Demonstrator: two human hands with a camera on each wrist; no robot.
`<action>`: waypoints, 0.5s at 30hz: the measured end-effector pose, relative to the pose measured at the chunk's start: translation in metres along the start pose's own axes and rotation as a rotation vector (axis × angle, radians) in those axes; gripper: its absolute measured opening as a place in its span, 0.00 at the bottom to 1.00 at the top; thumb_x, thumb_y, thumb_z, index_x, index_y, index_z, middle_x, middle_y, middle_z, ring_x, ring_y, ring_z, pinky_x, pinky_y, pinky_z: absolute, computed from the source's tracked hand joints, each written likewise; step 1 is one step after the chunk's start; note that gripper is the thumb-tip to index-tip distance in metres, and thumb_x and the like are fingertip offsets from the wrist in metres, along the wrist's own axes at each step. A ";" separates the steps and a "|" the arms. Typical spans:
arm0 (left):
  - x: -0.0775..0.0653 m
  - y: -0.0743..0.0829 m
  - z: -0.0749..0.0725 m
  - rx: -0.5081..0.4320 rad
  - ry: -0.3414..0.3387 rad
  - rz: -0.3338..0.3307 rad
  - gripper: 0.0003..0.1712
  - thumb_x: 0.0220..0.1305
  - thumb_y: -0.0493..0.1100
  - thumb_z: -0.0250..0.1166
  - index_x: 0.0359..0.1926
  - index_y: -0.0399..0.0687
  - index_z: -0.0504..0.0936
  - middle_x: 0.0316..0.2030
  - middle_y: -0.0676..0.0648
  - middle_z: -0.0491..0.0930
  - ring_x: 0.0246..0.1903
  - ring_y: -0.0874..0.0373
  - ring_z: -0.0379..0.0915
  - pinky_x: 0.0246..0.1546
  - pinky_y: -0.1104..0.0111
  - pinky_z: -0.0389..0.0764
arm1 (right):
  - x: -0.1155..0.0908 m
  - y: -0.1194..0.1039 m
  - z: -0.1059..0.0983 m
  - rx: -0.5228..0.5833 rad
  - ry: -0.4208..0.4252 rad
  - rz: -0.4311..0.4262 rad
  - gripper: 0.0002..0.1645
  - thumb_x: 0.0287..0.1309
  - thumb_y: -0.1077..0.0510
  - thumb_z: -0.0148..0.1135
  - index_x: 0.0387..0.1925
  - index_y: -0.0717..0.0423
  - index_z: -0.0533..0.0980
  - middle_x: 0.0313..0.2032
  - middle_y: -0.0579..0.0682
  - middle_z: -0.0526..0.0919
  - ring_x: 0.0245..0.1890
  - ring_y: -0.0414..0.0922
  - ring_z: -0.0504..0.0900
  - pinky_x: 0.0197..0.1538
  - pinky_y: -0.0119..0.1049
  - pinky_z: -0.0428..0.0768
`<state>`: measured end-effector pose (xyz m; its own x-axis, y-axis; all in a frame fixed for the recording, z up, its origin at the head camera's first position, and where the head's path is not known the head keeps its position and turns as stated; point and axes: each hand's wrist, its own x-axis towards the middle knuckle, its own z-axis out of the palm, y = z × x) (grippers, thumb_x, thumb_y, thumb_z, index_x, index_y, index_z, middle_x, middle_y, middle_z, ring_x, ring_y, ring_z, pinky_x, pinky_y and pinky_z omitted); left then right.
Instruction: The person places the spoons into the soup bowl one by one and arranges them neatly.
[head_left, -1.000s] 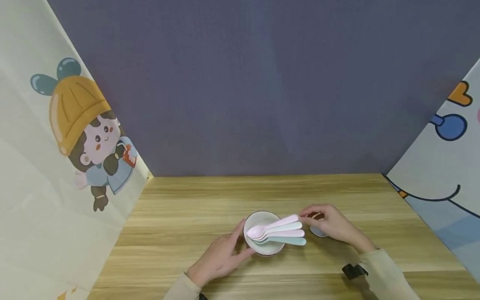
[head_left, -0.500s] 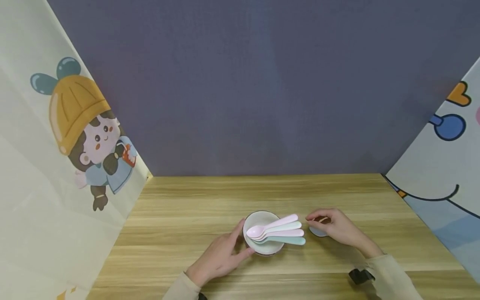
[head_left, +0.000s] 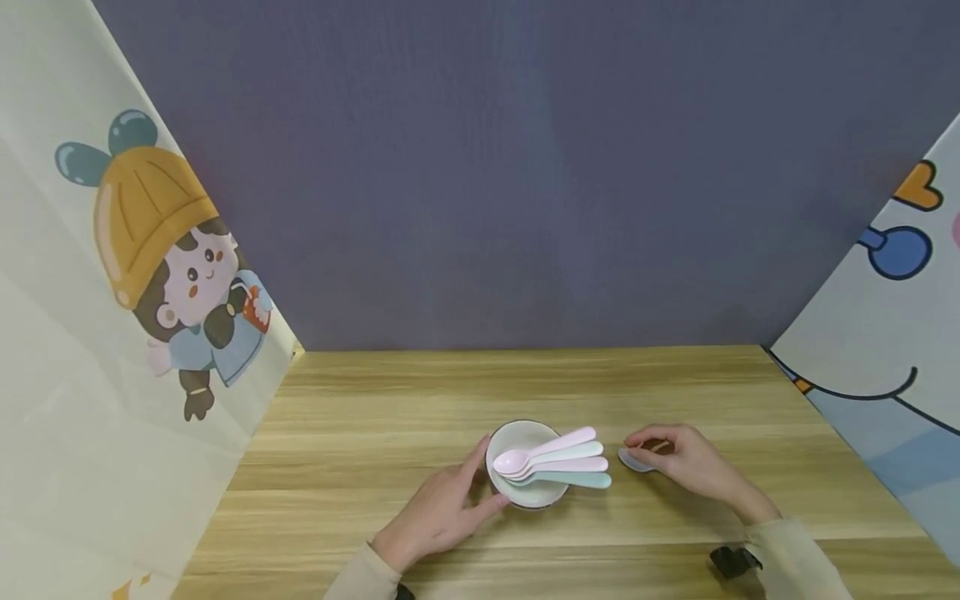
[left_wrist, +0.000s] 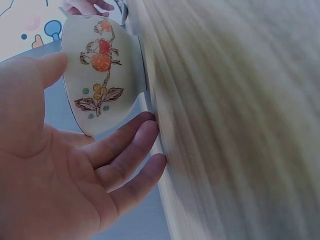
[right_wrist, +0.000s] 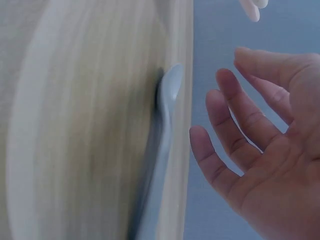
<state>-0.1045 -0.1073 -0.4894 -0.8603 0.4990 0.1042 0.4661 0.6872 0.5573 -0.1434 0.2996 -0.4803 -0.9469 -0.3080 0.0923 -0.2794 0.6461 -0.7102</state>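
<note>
A white bowl (head_left: 531,497) with a dark rim stands on the table; fruit is painted on its outside in the left wrist view. My left hand (head_left: 444,512) holds it from the left, thumb on the near side and index finger on the far side. Several spoons (head_left: 551,460), in pink, white and teal, lie fanned in the bowl with handles over its right edge. My right hand (head_left: 693,464) hovers with loosely bent fingers, holding nothing. Below and beside it a grey-blue spoon (right_wrist: 165,125) lies on the table, its handle partly hidden by the hand in the head view.
The wooden table (head_left: 375,392) ends at a dark blue-grey back panel (head_left: 480,208). White side panels with cartoon prints stand at the left (head_left: 52,333) and right (head_left: 900,350). A black strap (head_left: 735,561) is on the right wrist.
My right hand has moved right, away from the top pink spoon's handle, to above the grey-blue spoon. My left hand and the bowl stay in place.
</note>
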 end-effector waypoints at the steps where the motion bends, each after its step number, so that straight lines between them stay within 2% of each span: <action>1: 0.000 0.000 0.000 0.001 0.001 -0.001 0.52 0.77 0.70 0.57 0.86 0.48 0.51 0.58 0.40 0.87 0.58 0.47 0.84 0.60 0.49 0.84 | -0.001 0.001 0.000 -0.001 0.003 0.005 0.10 0.68 0.56 0.72 0.47 0.55 0.89 0.45 0.49 0.91 0.42 0.31 0.84 0.45 0.32 0.87; 8: 0.001 0.001 -0.001 0.004 0.000 -0.007 0.52 0.76 0.71 0.57 0.86 0.48 0.52 0.56 0.41 0.88 0.57 0.49 0.84 0.60 0.49 0.84 | -0.008 0.009 0.000 -0.003 0.039 0.030 0.09 0.68 0.57 0.72 0.47 0.54 0.89 0.46 0.49 0.91 0.41 0.29 0.83 0.45 0.31 0.87; 15: 0.001 0.001 -0.001 -0.010 -0.004 -0.001 0.52 0.77 0.70 0.57 0.86 0.48 0.51 0.59 0.40 0.87 0.59 0.46 0.83 0.61 0.48 0.84 | -0.014 0.014 -0.003 -0.003 0.043 0.074 0.10 0.68 0.55 0.72 0.48 0.54 0.89 0.47 0.50 0.91 0.42 0.31 0.84 0.45 0.31 0.86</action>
<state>-0.1051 -0.1067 -0.4879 -0.8600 0.5003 0.1008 0.4632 0.6824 0.5655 -0.1342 0.3149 -0.4895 -0.9709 -0.2291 0.0690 -0.2085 0.6684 -0.7140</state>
